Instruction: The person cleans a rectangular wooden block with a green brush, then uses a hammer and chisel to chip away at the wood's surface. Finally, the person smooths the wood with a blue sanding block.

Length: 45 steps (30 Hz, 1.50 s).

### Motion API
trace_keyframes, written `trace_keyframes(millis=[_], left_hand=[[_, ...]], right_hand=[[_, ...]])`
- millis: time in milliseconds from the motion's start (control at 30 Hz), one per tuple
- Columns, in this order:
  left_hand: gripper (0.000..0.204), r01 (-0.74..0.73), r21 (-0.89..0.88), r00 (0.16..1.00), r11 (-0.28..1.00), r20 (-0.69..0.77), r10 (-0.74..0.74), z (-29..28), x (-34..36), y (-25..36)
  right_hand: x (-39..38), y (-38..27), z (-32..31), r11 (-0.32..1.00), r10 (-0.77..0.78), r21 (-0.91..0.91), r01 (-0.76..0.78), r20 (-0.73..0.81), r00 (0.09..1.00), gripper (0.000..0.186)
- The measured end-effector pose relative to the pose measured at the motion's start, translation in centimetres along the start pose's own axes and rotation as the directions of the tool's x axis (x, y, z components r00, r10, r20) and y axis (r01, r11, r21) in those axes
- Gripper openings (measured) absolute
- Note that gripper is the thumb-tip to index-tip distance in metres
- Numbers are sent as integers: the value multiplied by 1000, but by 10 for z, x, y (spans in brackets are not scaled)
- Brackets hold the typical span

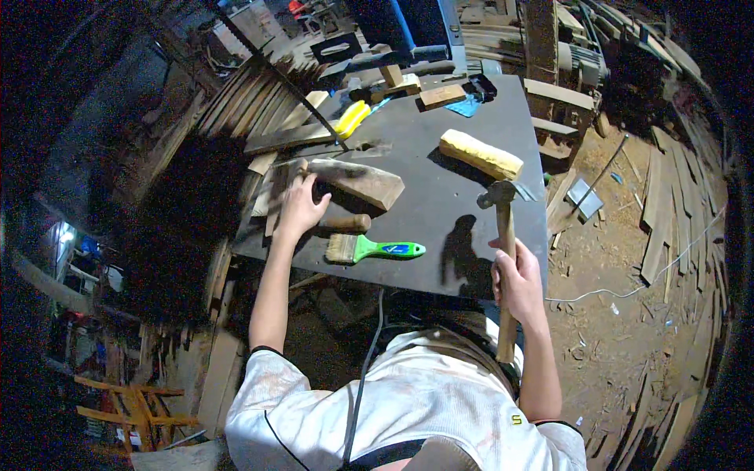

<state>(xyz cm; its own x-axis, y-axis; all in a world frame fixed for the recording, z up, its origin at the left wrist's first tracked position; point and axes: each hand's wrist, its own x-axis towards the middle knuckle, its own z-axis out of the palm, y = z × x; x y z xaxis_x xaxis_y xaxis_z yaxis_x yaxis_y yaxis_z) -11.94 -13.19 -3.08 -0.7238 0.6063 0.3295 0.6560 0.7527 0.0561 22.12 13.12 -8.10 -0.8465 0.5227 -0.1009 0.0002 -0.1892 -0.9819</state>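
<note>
My right hand (pixel 518 282) is closed round the wooden handle of a hammer (pixel 506 224), its metal head pointing away from me over the table's right side. At the left, my left hand (pixel 302 204) has its fingers stretched out and thumb apart, beside the near-left end of a tapered wooden block (pixel 361 182). Whether the fingertips touch the block I cannot tell. A round wooden handle (pixel 347 223) lies just right of that hand. Nearer me is a paintbrush (pixel 377 249) with a green handle and pale bristles. A pale yellow rough block (pixel 481 155) lies beyond the hammer head.
The dark table (pixel 424 204) carries a yellow tool (pixel 353 119), a small wood block (pixel 442 96) and a blue cloth-like piece (pixel 463 105) at its far end. A metal rod (pixel 275 71) slants over its far left. Planks (pixel 671 212) and shavings lie on the floor at right.
</note>
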Motion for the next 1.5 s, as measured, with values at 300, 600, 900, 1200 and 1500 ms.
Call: trace_keyframes(millis=[300,600,900,1200,1500], left_hand=[[56,-325,-178,931,929,111,347,17,34,22],[49,-480,-193,877,855,-135,462,30,34,104],[52,-396,-291,915,871,-201,349,22,-10,110],[43,-237,-364,932,901,-346,106,20,-72,68],[37,-190,-425,847,885,-526,-71,38,-88,60]], right_hand=[[9,10,0,943,-168,-285,174,45,985,25],[14,-39,-12,664,-319,-701,260,50,947,30],[29,-36,-29,332,-319,-892,306,198,927,21],[25,-43,-35,116,-222,-872,475,443,869,30],[42,-54,-29,-69,-190,-738,671,670,718,42]])
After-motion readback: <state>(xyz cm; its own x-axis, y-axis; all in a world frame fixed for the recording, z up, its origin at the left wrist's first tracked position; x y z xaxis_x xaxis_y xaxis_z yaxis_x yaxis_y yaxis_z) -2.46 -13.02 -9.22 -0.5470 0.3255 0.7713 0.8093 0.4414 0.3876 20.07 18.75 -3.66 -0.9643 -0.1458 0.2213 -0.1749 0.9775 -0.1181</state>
